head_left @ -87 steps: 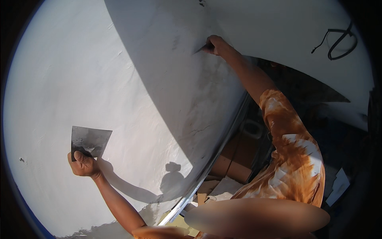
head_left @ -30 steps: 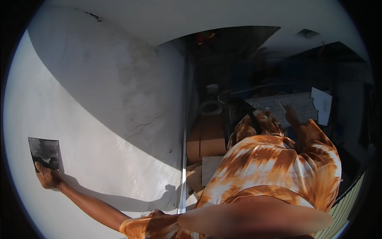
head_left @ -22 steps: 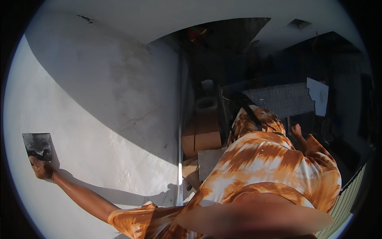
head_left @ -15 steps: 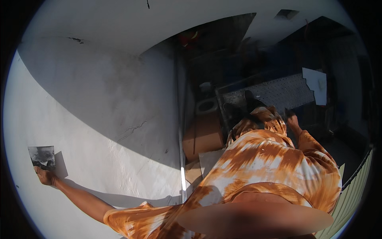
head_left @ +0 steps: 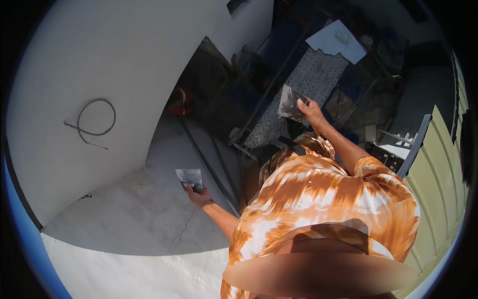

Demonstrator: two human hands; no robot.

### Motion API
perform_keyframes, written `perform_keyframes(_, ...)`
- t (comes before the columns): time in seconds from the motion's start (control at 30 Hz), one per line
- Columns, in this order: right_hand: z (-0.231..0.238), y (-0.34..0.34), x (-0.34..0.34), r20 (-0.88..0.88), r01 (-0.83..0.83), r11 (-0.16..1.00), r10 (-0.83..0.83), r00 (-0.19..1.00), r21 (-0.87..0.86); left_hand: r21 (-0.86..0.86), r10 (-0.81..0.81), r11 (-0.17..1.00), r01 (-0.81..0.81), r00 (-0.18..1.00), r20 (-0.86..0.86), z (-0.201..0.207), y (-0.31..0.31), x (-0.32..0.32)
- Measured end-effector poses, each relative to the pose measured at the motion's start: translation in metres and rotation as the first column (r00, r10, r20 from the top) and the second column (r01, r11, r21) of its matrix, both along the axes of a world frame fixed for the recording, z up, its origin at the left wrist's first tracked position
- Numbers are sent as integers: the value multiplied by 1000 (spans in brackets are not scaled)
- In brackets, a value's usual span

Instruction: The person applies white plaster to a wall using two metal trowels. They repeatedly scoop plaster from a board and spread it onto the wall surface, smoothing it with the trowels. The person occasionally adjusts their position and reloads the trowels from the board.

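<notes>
With 2 scrapers in hand, a firm but easy grip would probably serve best, thumbs flat on the faces and thin edges turned clear of the shirt (head_left: 318,199) and wall (head_left: 119,219). The faces look smeared, so level carrying seems wise.

The left hand (head_left: 200,198) has its fingers closed round the left scraper (head_left: 189,175); that blade stands beyond the fingertips, with the wall behind. Whether they touch, I cannot tell. The right hand (head_left: 313,114) grips the right scraper (head_left: 289,102), its blade jutting leftward past the thumb. The plank (head_left: 321,70) lies beyond those fingers.
</notes>
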State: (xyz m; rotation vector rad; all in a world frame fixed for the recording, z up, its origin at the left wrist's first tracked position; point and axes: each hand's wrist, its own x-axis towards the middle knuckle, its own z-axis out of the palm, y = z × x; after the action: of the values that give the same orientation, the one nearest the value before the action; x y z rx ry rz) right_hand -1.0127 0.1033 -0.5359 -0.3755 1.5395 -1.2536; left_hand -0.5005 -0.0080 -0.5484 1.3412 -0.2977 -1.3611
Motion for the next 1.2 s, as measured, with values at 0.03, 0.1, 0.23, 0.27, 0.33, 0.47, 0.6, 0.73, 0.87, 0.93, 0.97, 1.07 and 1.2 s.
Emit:
perform_keyframes(0.03, 12, -7, -7, -86, -33, 999, 32, 996, -13, 40, -101, 993, 107, 986, -135, -24, -2, -73)
perform_keyframes(0.1, 33, -27, -8, -191, -139, 952, 88, 978, -274, 83, -257, 951, 296, 913, -316, -46, -3, -194)
perform_keyframes(0.23, 70, -48, -35, -689, -616, 713, 262, 676, -333, 82, -383, 883, 462, 810, -443, -15, -16, -365)
perform_keyframes(0.27, 74, -50, -43, -827, -704, 687, 284, 486, -178, 156, -344, 877, 454, 820, -457, -3, -20, -380)
perform_keyframes(0.33, 72, -55, -67, -882, -687, 726, 314, 352, -16, 151, -322, 870, 469, 773, -547, 10, -33, -406)
perform_keyframes(0.47, 59, -61, -120, -919, -600, 772, 365, 150, 209, 124, -419, 856, 502, 814, -401, 13, -67, -443)
perform_keyframes(0.6, 51, -62, -161, -696, -473, 781, 601, 392, 407, -268, -543, 837, 477, 664, -514, 9, -114, -473)
perform_keyframes(0.73, 37, -74, -174, 469, 252, 952, -145, 871, -174, -355, -488, 850, 389, 836, -252, 1, -144, -526)
perform_keyframes(0.87, 7, -93, -191, 686, 418, 907, -337, 645, 53, -340, -636, 769, 541, 702, -322, -10, -129, -549)
perform_keyframes(0.93, -6, -92, -212, 612, 644, 759, -555, 563, 95, -379, -683, 727, 572, 657, -319, -13, -120, -540)
perform_keyframes(0.97, -11, -86, -225, 571, 729, 680, -629, 527, 78, -346, -676, 737, 581, 642, -361, -13, -119, -528)
perform_keyframes(1.07, -20, -59, -271, 223, 696, 718, -674, 704, -29, -269, -622, 782, 562, 724, -297, -10, -125, -482)
perform_keyframes(1.2, -32, -19, -331, -484, 621, 783, -530, 696, 34, 1, -482, 869, 495, 847, -223, -21, -142, -434)
